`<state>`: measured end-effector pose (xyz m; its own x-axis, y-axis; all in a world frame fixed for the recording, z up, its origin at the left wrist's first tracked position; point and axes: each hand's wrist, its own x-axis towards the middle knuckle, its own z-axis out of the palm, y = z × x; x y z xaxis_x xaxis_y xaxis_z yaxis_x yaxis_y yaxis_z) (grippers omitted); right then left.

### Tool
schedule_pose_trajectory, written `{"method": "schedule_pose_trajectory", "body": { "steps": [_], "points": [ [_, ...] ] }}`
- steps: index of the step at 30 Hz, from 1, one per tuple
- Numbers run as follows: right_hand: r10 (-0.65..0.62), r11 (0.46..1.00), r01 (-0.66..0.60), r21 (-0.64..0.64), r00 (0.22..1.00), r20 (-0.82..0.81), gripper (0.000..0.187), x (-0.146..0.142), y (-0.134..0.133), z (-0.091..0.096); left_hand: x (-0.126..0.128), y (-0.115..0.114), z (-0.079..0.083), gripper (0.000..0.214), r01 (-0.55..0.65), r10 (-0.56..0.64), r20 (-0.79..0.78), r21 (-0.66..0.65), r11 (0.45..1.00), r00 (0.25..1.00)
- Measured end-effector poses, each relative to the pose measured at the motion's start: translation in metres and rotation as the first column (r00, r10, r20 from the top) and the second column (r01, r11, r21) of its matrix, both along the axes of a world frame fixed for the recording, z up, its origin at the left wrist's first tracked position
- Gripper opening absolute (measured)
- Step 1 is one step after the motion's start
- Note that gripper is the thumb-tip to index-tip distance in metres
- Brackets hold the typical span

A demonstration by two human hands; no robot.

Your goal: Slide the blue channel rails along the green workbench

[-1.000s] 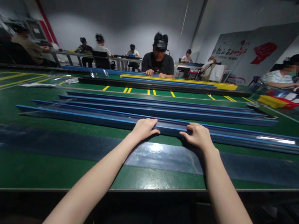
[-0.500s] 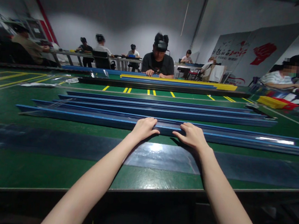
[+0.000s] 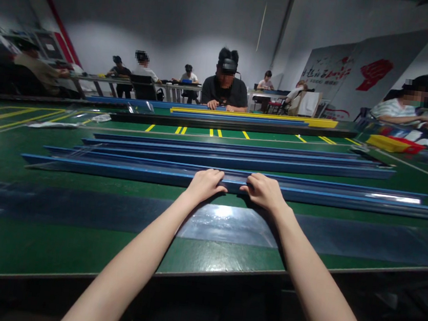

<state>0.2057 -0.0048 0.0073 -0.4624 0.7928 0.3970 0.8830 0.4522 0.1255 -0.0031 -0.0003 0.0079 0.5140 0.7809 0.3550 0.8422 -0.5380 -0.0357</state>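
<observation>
A long blue channel strip (image 3: 127, 172) lies crosswise on the green table, with a clear film or sheet along its trough. My left hand (image 3: 207, 181) is closed over its near wall, thumb on the front face and fingers over the top edge. Just to the right, my right hand (image 3: 263, 189) grips the same wall in the same way, a short gap from the left. Its fingertips are partly hidden behind the wall. Between my forearms and beyond them, a flat clear plastic sheet (image 3: 88, 209) lies along the table's near side.
More blue strips (image 3: 294, 166) lie behind, then a black strip (image 3: 221, 125) and a yellow strip (image 3: 322, 123). A co-worker (image 3: 225, 87) sits across the green table (image 3: 72, 247). Yellow and red trays (image 3: 388, 144) stand at the right. Other people sit farther back.
My right hand has slid left along the blue strip's near wall, closer to my left hand. My left hand stays at about the same place.
</observation>
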Motion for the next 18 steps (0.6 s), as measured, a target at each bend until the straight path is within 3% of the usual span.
{"method": "schedule_pose_trajectory", "body": {
  "steps": [13,18],
  "points": [
    [-0.182,0.983,0.18,-0.035,0.981,-0.066,0.031,0.033,-0.007,0.006,-0.001,0.001,0.001,0.031,-0.002,0.002,0.01,-0.011,1.0,1.0],
    [-0.176,0.984,0.173,-0.051,0.982,-0.069,0.033,0.035,-0.007,0.006,0.0,0.0,0.0,0.031,-0.028,0.029,0.016,-0.032,0.999,0.999]
  ]
}}
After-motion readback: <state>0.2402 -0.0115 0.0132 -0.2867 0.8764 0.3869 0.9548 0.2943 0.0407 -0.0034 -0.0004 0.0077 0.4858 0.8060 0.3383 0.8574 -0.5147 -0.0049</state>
